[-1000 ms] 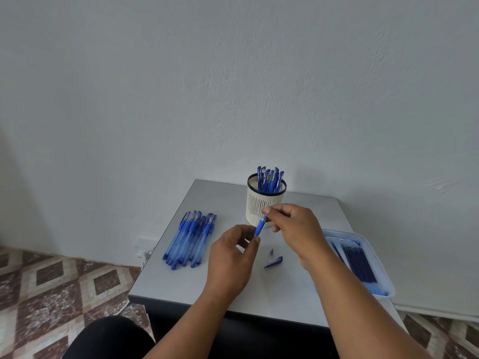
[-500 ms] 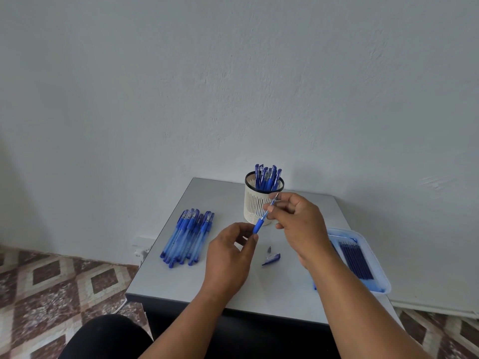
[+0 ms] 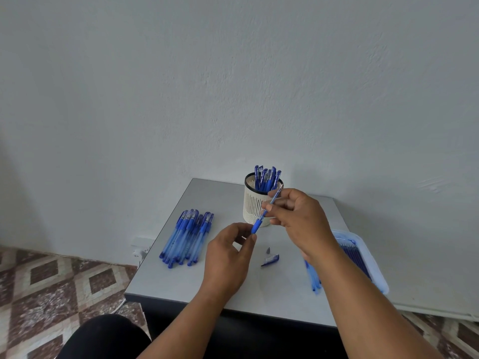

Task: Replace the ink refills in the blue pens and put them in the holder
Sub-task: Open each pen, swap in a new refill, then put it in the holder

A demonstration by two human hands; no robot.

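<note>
My left hand (image 3: 229, 255) grips a blue pen barrel (image 3: 256, 226) by its grip end, above the grey table (image 3: 181, 281). My right hand (image 3: 298, 218) pinches a thin refill (image 3: 273, 200) that sticks out of the barrel toward the upper right. Behind them stands a white slotted holder (image 3: 255, 203) with several blue pens in it. A bundle of blue pens (image 3: 188, 238) lies at the table's left. A loose pen cap (image 3: 270, 260) and a small grey tip (image 3: 268, 250) lie between my hands.
A pale blue tray (image 3: 373, 263) with several dark blue refills sits at the table's right edge, partly behind my right forearm. More pale blue pens (image 3: 312, 277) lie beside it. A white wall rises behind the table. Patterned floor tiles lie to the left.
My right hand has drawn the refill up and to the right, out of the barrel, so more of it shows. My left hand has stayed near the same spot.
</note>
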